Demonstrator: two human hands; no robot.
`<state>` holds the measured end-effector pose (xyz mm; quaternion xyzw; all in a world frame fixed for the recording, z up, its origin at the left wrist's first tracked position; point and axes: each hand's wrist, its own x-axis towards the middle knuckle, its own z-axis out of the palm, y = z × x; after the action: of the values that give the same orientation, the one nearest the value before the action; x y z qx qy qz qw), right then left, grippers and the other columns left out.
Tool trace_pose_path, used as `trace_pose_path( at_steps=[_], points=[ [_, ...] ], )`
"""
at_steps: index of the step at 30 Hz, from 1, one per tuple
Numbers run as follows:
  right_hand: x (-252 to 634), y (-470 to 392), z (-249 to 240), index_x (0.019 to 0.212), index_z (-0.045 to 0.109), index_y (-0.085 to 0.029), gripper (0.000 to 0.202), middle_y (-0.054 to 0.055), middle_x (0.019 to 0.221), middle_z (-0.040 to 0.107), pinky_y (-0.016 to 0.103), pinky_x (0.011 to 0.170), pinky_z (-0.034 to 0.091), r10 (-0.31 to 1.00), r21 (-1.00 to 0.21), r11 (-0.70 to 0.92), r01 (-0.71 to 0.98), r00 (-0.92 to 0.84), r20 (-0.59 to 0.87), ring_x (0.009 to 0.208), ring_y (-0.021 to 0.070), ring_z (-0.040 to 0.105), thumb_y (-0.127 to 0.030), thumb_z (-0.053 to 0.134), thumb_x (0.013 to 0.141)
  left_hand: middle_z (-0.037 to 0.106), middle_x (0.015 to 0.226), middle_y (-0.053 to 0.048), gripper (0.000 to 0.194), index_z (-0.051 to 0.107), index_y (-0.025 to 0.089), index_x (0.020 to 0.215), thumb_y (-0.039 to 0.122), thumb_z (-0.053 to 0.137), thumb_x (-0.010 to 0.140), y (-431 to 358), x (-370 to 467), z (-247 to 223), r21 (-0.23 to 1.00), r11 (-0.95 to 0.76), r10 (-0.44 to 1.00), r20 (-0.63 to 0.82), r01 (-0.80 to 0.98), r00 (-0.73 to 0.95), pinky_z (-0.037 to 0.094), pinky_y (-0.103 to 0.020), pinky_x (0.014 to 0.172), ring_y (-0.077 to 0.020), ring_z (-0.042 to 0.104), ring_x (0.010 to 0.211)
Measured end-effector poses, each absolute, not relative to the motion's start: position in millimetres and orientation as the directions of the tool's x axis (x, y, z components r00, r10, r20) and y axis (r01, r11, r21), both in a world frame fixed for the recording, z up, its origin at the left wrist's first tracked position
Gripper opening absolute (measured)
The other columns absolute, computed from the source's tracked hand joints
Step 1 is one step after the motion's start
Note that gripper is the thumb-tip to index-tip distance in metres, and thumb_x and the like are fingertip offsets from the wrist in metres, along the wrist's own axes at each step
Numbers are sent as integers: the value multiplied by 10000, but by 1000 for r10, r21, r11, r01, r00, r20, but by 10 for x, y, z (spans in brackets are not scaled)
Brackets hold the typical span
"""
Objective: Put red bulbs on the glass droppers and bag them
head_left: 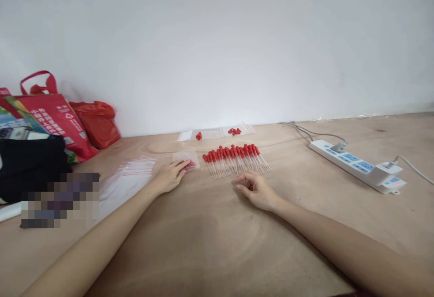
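Desk: pale brown wooden desk [210,242] carrying a row of slim clear tubes with red bulb tops [232,157], lying side by side.
Right hand: the right hand [256,190] is just nearer than the row; fingers loosely curled, thumb and forefinger apart, nothing seen between them.
Spare bags: flat, clear plastic bags with red seal lines [130,175], overlapping, left of the row.
Left hand: the left hand [169,176] is left of the row, fingers extended onto a small clear plastic bag with red contents [190,164]; whether they pinch it, I cannot tell.
Power strip: long white strip with blue sockets [356,163], right of the row.
Bagged red pieces: two clear bags holding small red pieces [214,133], beyond the row.
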<state>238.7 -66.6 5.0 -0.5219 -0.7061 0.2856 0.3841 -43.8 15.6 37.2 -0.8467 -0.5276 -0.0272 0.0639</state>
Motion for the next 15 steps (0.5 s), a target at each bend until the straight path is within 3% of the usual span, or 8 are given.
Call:
trace_pose_path(
  at_steps=[2,4,7,9,11,15],
  points=[
    [2388,-665,46,817,602,-177,118,37,878,537,215,579,424,955,-805,296,513,-169,244,590,70,463,-167,527,727,432,1295,-63,446,411,205,1261,338,245,869,161,-535,410,-70,-446,887,103,892,451,286,-370,966,-218,393,1172],
    [2388,-664,42,815,601,-177,114,37,881,539,216,584,428,953,-806,301,510,-175,246,603,73,474,-174,529,725,440,1282,-100,494,433,153,1242,398,234,862,105,-667,437,-97,-340,926,137,935,351,279,-385,968,-246,380,1180],
    [2384,-664,40,813,601,-169,116,40,874,536,218,590,425,952,-804,306,510,-183,246,609,74,479,-172,526,723,437,1247,-214,607,403,44,1240,464,225,839,-54,-914,431,-161,41,975,221,986,-4,324,-450,901,-350,382,1160],
    [2380,-665,38,810,605,-166,117,40,861,533,219,586,422,953,-801,302,517,-181,242,604,75,477,-172,527,722,465,1173,-293,698,406,-21,1205,530,264,801,-165,-1074,402,-184,212,966,190,960,-177,371,-477,814,-418,421,1096],
    [2377,-665,32,805,609,-168,115,38,853,532,222,582,420,954,-797,299,525,-179,240,597,76,475,-173,530,722,548,1040,-291,641,498,-38,1066,499,264,805,-246,-1194,369,-174,232,969,131,957,-211,412,-439,745,-406,513,980],
    [2378,-660,19,812,609,-169,119,35,846,535,222,579,419,953,-792,304,530,-180,245,584,73,469,-167,537,718,617,893,-213,412,577,50,803,298,248,805,-295,-1276,353,-169,129,984,146,977,-105,431,-413,745,-332,576,868]
  ],
)
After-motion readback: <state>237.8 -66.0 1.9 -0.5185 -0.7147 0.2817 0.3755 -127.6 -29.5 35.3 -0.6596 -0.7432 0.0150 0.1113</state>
